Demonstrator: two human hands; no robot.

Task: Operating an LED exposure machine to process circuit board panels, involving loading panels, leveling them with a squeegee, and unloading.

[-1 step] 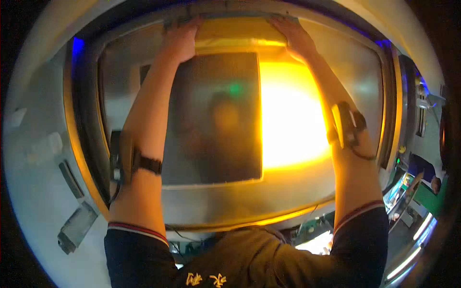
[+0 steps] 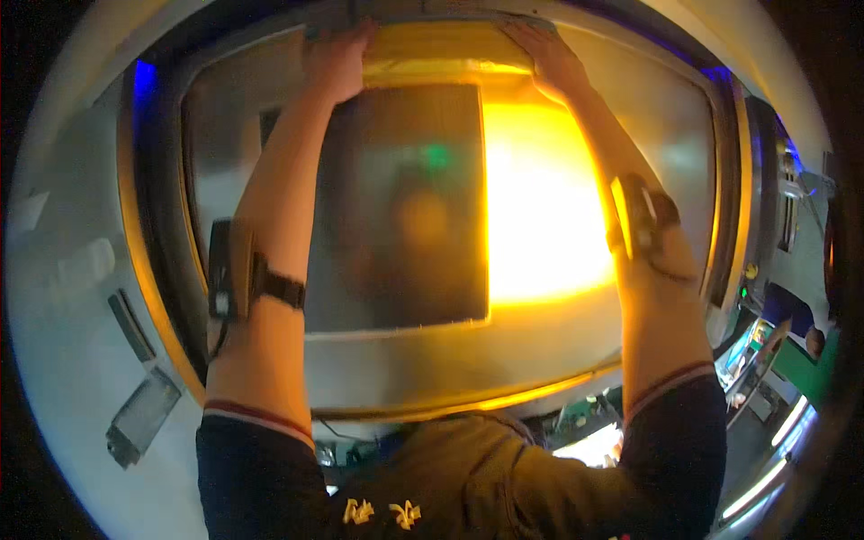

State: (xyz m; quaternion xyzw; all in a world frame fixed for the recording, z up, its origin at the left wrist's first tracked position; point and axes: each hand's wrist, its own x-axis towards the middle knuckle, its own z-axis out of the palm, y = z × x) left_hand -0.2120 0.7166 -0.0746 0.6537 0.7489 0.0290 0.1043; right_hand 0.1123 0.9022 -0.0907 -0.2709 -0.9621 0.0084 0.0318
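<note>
Both my arms reach forward over a broad metal bed lit by yellow light. At the far side lies a wide, flat bar (image 2: 445, 45), yellow in the light, its exact kind unclear. My left hand (image 2: 340, 65) is on the bar's left end and my right hand (image 2: 553, 61) on its right end, fingers bent over its far edge; the fingertips are blurred. Nearer to me is a dark, glossy rectangular sheet (image 2: 409, 270) with a dim reflection and a green spot. Right of the sheet, a panel (image 2: 544, 207) glows bright yellow-white.
A raised frame (image 2: 135, 270) curves around the bed. Left of it, a metal hinge-like fitting (image 2: 144, 418) and a dark handle (image 2: 132, 324) sit on a pale surface. Strapped devices (image 2: 232, 270) are on my forearms. Far right, another person (image 2: 787, 310) stands by lit equipment.
The bar, sheet and glowing panel sit slightly higher in the picture. My forearms have shifted up a little too, with both hands still on the bar.
</note>
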